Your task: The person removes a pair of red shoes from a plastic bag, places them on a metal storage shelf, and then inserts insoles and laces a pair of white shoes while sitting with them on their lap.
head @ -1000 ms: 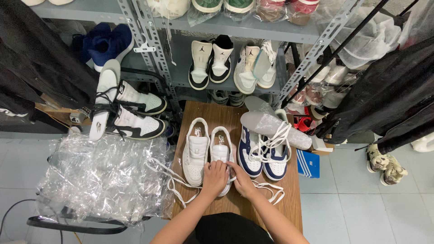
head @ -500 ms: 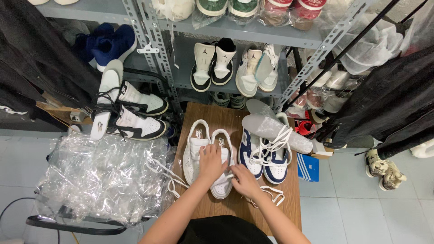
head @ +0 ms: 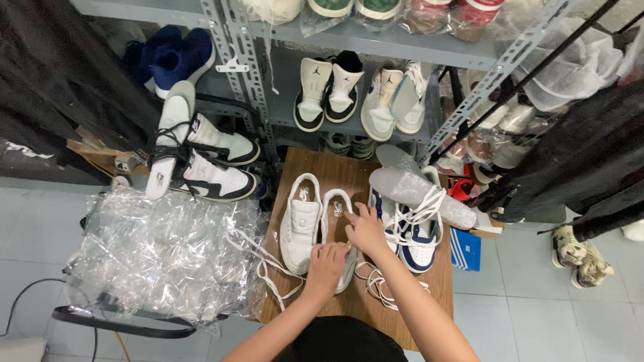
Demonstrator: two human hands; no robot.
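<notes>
1. We see a white sneaker (head: pixel 337 234) lying on the wooden surface (head: pixel 416 295), the right-hand one of a white pair, with its toe pointing toward us.
2. Our left hand (head: pixel 327 265) rests on the toe end of this sneaker, fingers curled down over it and pressing on it.
3. Our right hand (head: pixel 365 230) lies on the sneaker's upper part, the index finger stretched toward the tongue and the other fingers bent; we cannot tell whether it pinches anything.
4. The other white sneaker (head: pixel 300 222) sits just beside it on the left, touching it.
5. Loose white laces (head: pixel 376 285) trail on the surface near the toe, and more hang off the left edge.
6. A navy and white pair (head: pixel 409 231) stands to the right, with grey insoles (head: pixel 419 191) laid across it.
7. Crumpled clear plastic (head: pixel 161 258) lies to the left of the surface.
8. Beyond it, a grey metal shelf (head: pixel 409 50) holds more sneakers.
</notes>
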